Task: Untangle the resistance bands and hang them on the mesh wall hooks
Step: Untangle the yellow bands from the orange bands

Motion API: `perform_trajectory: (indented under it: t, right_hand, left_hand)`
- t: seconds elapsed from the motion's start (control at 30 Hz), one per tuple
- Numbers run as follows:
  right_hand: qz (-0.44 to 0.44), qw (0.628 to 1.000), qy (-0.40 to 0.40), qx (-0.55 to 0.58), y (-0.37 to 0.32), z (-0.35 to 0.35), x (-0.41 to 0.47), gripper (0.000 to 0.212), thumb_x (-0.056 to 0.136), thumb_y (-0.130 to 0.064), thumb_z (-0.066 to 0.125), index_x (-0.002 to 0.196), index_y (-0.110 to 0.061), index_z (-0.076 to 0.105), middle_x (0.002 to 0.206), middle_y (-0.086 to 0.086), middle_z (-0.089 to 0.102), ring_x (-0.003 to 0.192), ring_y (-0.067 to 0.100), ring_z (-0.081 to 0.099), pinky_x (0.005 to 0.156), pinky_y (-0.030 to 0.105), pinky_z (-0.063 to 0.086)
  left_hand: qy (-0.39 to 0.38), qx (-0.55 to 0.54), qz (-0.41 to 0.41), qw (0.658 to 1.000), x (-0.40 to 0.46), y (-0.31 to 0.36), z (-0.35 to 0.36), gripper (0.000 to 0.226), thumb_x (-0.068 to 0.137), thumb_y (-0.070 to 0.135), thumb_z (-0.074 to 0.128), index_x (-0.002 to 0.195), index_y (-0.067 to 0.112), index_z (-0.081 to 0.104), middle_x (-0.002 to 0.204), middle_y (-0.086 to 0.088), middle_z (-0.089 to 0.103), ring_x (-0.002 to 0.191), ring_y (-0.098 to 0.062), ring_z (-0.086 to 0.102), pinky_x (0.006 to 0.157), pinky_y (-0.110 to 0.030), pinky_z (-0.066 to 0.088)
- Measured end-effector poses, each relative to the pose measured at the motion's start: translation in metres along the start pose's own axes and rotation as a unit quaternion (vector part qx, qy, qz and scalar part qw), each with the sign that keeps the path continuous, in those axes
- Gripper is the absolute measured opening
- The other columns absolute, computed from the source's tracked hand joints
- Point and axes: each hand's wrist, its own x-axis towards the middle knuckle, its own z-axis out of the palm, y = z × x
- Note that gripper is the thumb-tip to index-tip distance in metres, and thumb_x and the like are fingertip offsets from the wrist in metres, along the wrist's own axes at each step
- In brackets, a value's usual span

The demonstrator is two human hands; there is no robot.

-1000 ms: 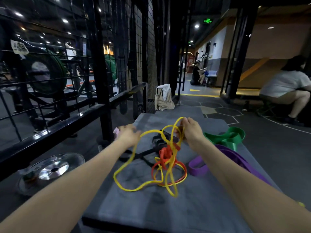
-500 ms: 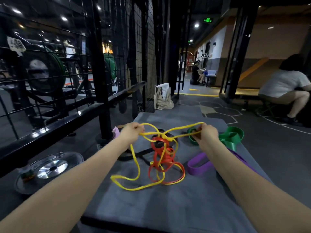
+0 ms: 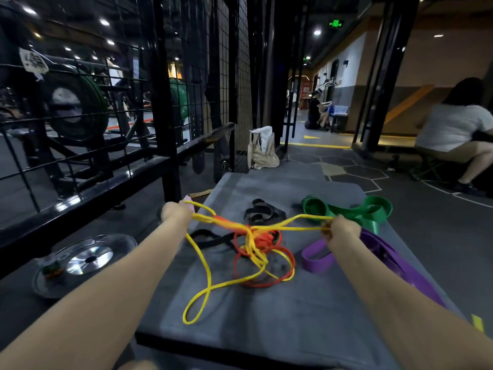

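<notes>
We have the left hand (image 3: 174, 213) closed around 1 end of the yellow band (image 3: 202, 268) and the right hand (image 3: 340, 232) closed around another stretch of it, strands pulled taut between our 2 fists above the grey mat (image 3: 266, 316). The knot sits mid-span, where the yellow band wraps through the orange band (image 3: 262, 259); the rest of both loops droops onto the mat, with 1 long yellow loop trailing toward us.

Handling, as we judge it: thin tube-like rubber, light, very stretchy, soft, probably grippy. Pulling harder likely tightens the knot and loads the band to snap back if a grip slips. Better to slacken, then pinch the yellow right beside the knot and feed a loop back through the orange coils.

The black band (image 3: 262, 213) lies flat behind the tangle; part of it runs under the orange coils, overlap unclear. The green band (image 3: 354, 212) and purple band (image 3: 318, 259) are wide, flat and heavier-looking, lying on the right, seemingly free. They should lift by any fold.

The mesh wall (image 3: 241, 84) stands far left of the mat; we cannot make out hooks on it.
</notes>
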Motion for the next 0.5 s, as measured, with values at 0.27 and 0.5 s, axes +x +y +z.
perform_trajectory:
  t: [0.27, 0.5]
  right_hand:
    - [-0.005, 0.985, -0.018, -0.173, 0.030, -0.001, 0.015, 0.005, 0.085, -0.002, 0.053, 0.083, -0.006, 0.054, 0.066, 0.010, 0.050, 0.060, 0.024, 0.051, 0.044, 0.027, 0.043]
    - [-0.286, 0.723, -0.220, -0.590, 0.029, 0.033, -0.040, 0.025, 0.085, -0.018, 0.056, 0.093, 0.002, 0.067, 0.091, 0.023, 0.062, 0.091, 0.023, 0.063, 0.073, 0.032, 0.044]
  left_hand:
    - [-0.105, -0.098, 0.026, 0.989, -0.017, -0.003, -0.002, 0.029, 0.098, 0.015, 0.042, 0.078, 0.000, 0.057, 0.052, -0.005, 0.056, 0.048, -0.014, 0.059, 0.043, -0.016, 0.041]
    - [-0.262, -0.232, 0.020, 0.937, -0.041, 0.022, 0.005, 0.023, 0.097, 0.009, 0.047, 0.077, 0.002, 0.054, 0.046, 0.000, 0.059, 0.033, -0.003, 0.045, 0.035, -0.013, 0.039]
